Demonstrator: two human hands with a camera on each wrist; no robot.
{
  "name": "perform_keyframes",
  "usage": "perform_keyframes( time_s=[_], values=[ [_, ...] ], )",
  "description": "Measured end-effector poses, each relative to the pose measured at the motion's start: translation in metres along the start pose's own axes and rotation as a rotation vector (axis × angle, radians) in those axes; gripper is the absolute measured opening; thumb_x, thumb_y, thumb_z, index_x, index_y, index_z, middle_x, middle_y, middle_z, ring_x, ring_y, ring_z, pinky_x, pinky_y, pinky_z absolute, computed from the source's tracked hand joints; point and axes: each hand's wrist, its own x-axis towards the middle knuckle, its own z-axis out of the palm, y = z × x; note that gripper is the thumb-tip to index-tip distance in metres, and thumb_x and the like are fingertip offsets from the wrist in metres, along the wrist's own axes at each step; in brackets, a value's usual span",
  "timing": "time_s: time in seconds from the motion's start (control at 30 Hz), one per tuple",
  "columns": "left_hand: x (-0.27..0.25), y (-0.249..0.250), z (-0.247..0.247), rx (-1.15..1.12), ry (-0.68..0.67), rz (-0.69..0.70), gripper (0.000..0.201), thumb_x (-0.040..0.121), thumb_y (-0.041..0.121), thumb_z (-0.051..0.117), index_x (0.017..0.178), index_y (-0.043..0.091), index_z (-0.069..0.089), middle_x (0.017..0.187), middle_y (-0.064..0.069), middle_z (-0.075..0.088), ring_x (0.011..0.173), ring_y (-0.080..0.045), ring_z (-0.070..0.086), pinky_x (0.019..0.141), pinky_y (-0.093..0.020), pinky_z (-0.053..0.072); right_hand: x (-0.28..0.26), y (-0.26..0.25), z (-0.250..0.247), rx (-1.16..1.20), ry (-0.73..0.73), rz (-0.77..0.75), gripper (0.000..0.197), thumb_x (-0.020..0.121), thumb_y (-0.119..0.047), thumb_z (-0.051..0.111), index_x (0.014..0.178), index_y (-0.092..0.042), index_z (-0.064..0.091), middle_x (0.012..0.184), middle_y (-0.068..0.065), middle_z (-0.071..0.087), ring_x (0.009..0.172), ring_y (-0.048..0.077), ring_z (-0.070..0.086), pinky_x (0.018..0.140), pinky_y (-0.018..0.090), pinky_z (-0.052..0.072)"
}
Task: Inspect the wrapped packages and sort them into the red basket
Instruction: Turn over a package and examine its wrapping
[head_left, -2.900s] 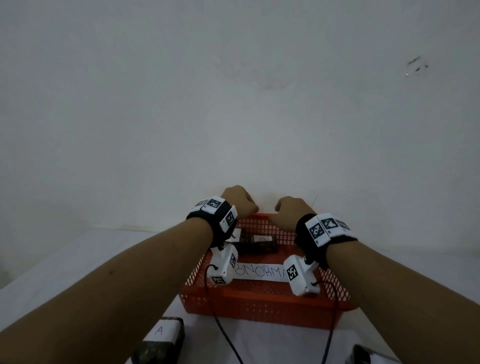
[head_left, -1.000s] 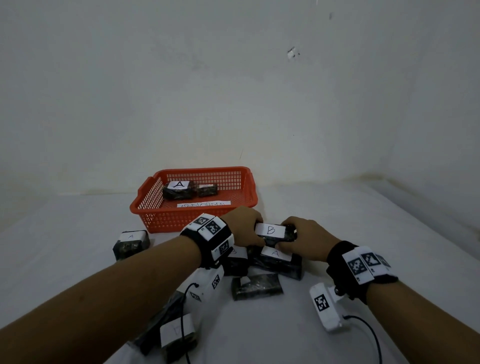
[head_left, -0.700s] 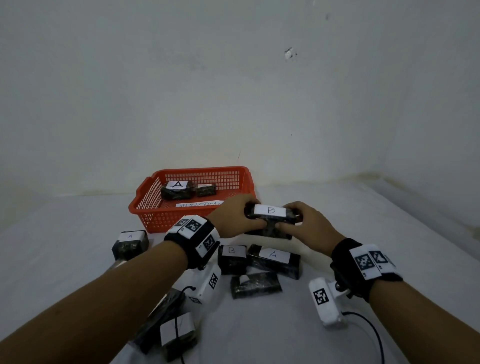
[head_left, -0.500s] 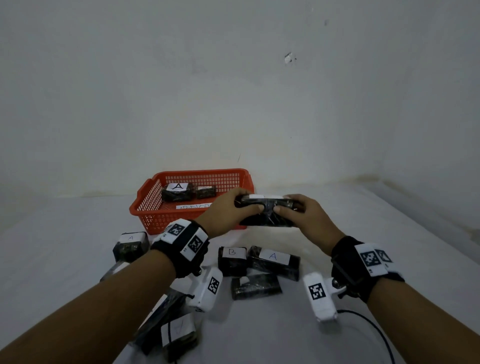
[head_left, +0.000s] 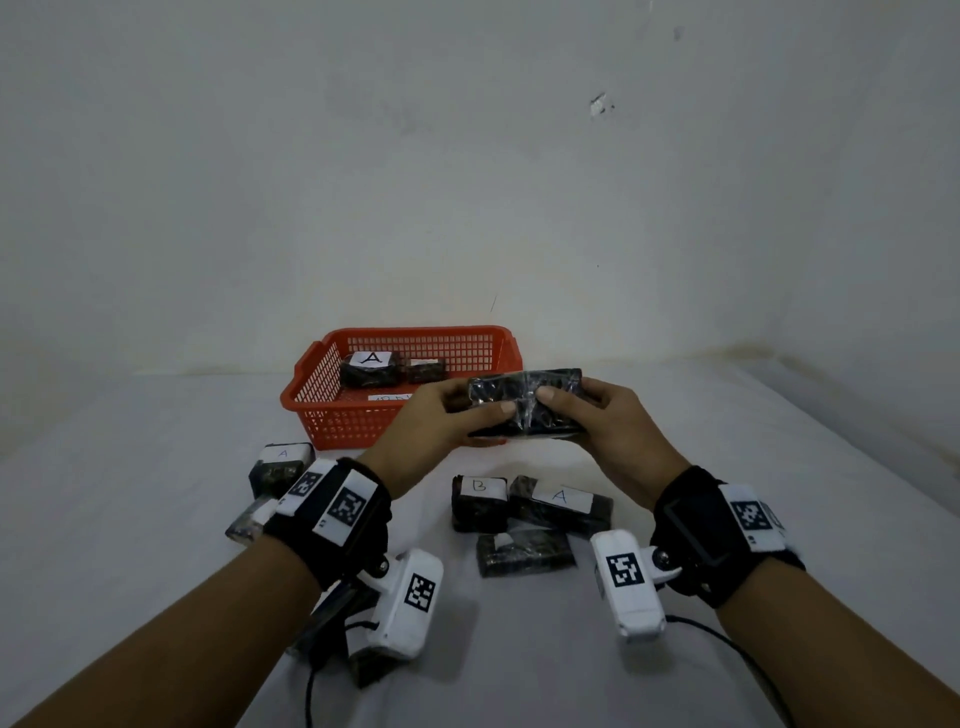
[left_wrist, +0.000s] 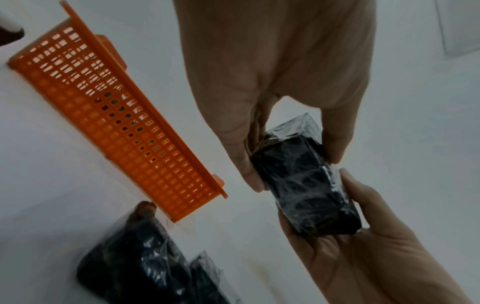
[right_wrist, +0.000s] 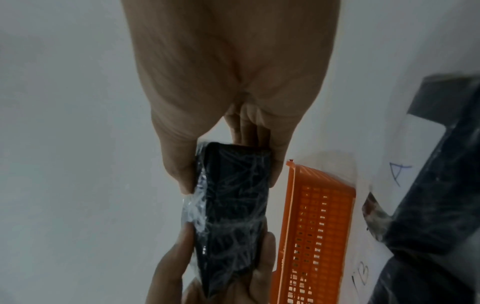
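Note:
Both hands hold one black film-wrapped package (head_left: 524, 410) in the air, in front of the red basket (head_left: 405, 332). My left hand (head_left: 457, 415) pinches its left end and my right hand (head_left: 587, 415) its right end. Its plain wrinkled side faces me and the label is turned away. In the left wrist view, thumb and fingers of the left hand (left_wrist: 293, 168) clamp the package (left_wrist: 303, 185). In the right wrist view the right hand (right_wrist: 228, 174) grips the same package (right_wrist: 233, 205). In the basket lie a package marked A (head_left: 371, 369) and a smaller package (head_left: 426, 370).
On the white table lie a package marked A (head_left: 283, 465) at the left, one marked B (head_left: 479, 501) beside another marked A (head_left: 558, 506), and an unmarked package (head_left: 524, 556) in front. More packages (head_left: 363, 665) lie under my left wrist. A wall stands behind the basket.
Both hands came back from the basket, picked the B-marked package off the pile, raised it and tipped it so its label now faces away.

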Motion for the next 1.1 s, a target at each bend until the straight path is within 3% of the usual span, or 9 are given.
perform_keyframes(
  time_s=[0.17, 0.3, 0.4, 0.63, 0.77, 0.87, 1.0, 1.1],
  values=[
    [-0.007, -0.005, -0.008, 0.012, 0.081, 0.007, 0.03, 0.094, 0.014, 0.074, 0.122, 0.002, 0.071, 0.117, -0.013, 0.078, 0.111, -0.031, 0.074, 0.098, -0.041, 0.06, -0.002, 0.002, 0.01, -0.015, -0.104, 0.046, 0.057, 0.076, -0.023, 0.086, 0.126, -0.001, 0.07, 0.121, 0.017, 0.076, 0.116, 0.033, 0.073, 0.107, 0.045, 0.055],
    [-0.013, -0.007, -0.012, -0.032, 0.031, -0.011, 0.04, 0.09, 0.019, 0.075, 0.126, 0.003, 0.067, 0.123, -0.014, 0.075, 0.116, -0.031, 0.072, 0.104, -0.045, 0.055, -0.003, 0.002, 0.016, -0.1, -0.087, 0.009, 0.054, 0.075, -0.021, 0.089, 0.124, -0.007, 0.072, 0.118, 0.01, 0.079, 0.112, 0.025, 0.075, 0.106, 0.045, 0.056],
    [-0.019, -0.008, -0.015, 0.025, 0.076, 0.022, 0.035, 0.091, 0.011, 0.076, 0.125, 0.006, 0.069, 0.12, -0.011, 0.077, 0.113, -0.027, 0.074, 0.103, -0.043, 0.057, -0.005, 0.003, 0.02, -0.077, -0.098, 0.014, 0.056, 0.073, -0.024, 0.089, 0.123, -0.007, 0.072, 0.118, 0.011, 0.079, 0.113, 0.027, 0.075, 0.107, 0.046, 0.055],
    [-0.027, -0.007, -0.017, 0.033, 0.032, 0.013, 0.039, 0.094, 0.012, 0.074, 0.132, 0.009, 0.066, 0.124, -0.009, 0.076, 0.116, -0.024, 0.073, 0.103, -0.04, 0.057, -0.011, 0.003, 0.03, -0.115, -0.049, 0.01, 0.03, 0.09, -0.024, 0.08, 0.117, -0.012, 0.077, 0.111, 0.006, 0.081, 0.108, 0.023, 0.077, 0.107, 0.045, 0.055],
    [-0.029, -0.013, -0.018, 0.038, 0.112, 0.014, 0.032, 0.094, 0.009, 0.073, 0.125, 0.003, 0.069, 0.117, -0.013, 0.077, 0.11, -0.028, 0.075, 0.104, -0.045, 0.057, -0.01, 0.008, 0.032, -0.096, -0.106, 0.055, 0.039, 0.085, -0.022, 0.086, 0.121, -0.01, 0.075, 0.116, 0.01, 0.079, 0.112, 0.029, 0.075, 0.106, 0.046, 0.055],
    [-0.029, -0.015, -0.02, 0.021, 0.137, -0.001, 0.031, 0.094, 0.013, 0.074, 0.121, 0.0, 0.07, 0.115, -0.015, 0.078, 0.109, -0.03, 0.075, 0.103, -0.048, 0.057, -0.011, 0.008, 0.032, -0.142, -0.135, 0.052, 0.042, 0.083, -0.015, 0.086, 0.123, -0.011, 0.073, 0.115, 0.008, 0.08, 0.11, 0.025, 0.076, 0.099, 0.036, 0.06],
    [-0.028, -0.015, -0.021, -0.015, 0.076, -0.02, 0.035, 0.094, 0.019, 0.075, 0.123, 0.001, 0.069, 0.12, -0.015, 0.076, 0.114, -0.032, 0.073, 0.104, -0.048, 0.055, -0.012, 0.008, 0.032, -0.139, -0.118, 0.048, 0.038, 0.084, -0.011, 0.085, 0.12, -0.01, 0.074, 0.112, 0.007, 0.081, 0.107, 0.023, 0.077, 0.089, 0.027, 0.061],
    [-0.029, -0.013, -0.023, 0.033, 0.113, -0.001, 0.03, 0.095, 0.009, 0.072, 0.124, 0.002, 0.069, 0.117, -0.014, 0.077, 0.11, -0.029, 0.075, 0.102, -0.044, 0.058, -0.011, 0.009, 0.035, -0.081, -0.117, 0.07, 0.036, 0.09, -0.016, 0.079, 0.124, -0.007, 0.072, 0.117, 0.011, 0.079, 0.111, 0.029, 0.076, 0.096, 0.036, 0.059]
  ],
)
